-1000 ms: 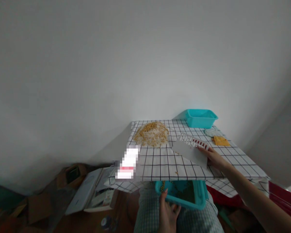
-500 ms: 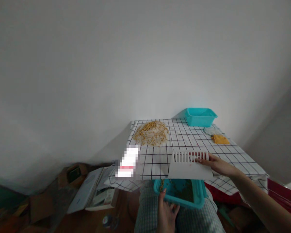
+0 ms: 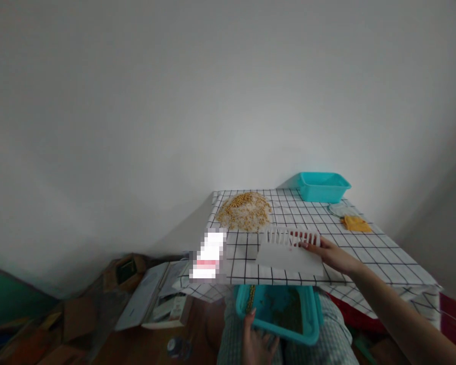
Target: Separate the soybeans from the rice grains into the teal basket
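The left hand [image 3: 257, 345] is cropped by the bottom edge; a pale object [image 3: 208, 253] is obscured by pixelation.

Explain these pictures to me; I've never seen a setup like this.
There is no machine here: the hands are a person's own bare hands. Every picture comes from one camera worn on that person's head, looking forward and down.

The right hand holds a white slotted board by its right end, over the near part of the table. The left hand grips the near rim of a turquoise tub below the table edge, above the lap.

On the black-and-white checked cloth lies a pile of yellowish and pale grains. At the right stand a second tub and a folded yellow item. The pixelated patch at the left hides whatever is there.
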`<state>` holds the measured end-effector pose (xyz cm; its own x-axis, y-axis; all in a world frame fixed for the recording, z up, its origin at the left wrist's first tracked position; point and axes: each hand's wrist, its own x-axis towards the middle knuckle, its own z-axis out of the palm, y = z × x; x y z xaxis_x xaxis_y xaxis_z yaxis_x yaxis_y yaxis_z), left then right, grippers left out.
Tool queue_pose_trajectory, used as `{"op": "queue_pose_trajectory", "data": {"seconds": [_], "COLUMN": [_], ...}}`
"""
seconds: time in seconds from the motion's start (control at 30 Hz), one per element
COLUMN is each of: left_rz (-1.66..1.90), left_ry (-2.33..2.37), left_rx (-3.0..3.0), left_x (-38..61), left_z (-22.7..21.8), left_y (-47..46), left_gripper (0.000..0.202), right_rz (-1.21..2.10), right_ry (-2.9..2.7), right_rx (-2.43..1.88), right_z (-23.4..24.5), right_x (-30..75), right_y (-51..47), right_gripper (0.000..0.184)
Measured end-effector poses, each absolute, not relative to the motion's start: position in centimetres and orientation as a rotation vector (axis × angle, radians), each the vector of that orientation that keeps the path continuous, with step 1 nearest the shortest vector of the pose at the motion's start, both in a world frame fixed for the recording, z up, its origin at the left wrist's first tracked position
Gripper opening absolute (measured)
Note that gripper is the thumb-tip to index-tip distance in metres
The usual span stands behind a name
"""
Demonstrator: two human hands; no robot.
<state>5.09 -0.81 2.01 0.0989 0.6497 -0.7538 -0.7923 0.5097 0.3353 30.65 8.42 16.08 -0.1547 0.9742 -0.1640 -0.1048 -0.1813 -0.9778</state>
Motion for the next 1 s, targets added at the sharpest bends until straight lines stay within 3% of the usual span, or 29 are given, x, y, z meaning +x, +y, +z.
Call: {"op": "queue_pose_trajectory", "data": {"seconds": [0.43, 1.0], "left_rz": [1.133, 1.154], "left_ry": [1.040, 1.037], "left_rx": [-0.252, -0.237], "left_x": [2.4, 2.7], "left_z": [2.7, 3.8], "left_y": [-0.8, -1.0], "left_gripper": [0.042, 0.060], "right_rz": [1.080, 1.033], "right_ry": [-1.006, -0.953], "right_rx": [-1.104, -1.225], "right_z": [15.0, 13.4], "right_x": [26.8, 28.6], "right_y": [18.3, 17.8], "right_gripper": [0.045, 0.038]}}
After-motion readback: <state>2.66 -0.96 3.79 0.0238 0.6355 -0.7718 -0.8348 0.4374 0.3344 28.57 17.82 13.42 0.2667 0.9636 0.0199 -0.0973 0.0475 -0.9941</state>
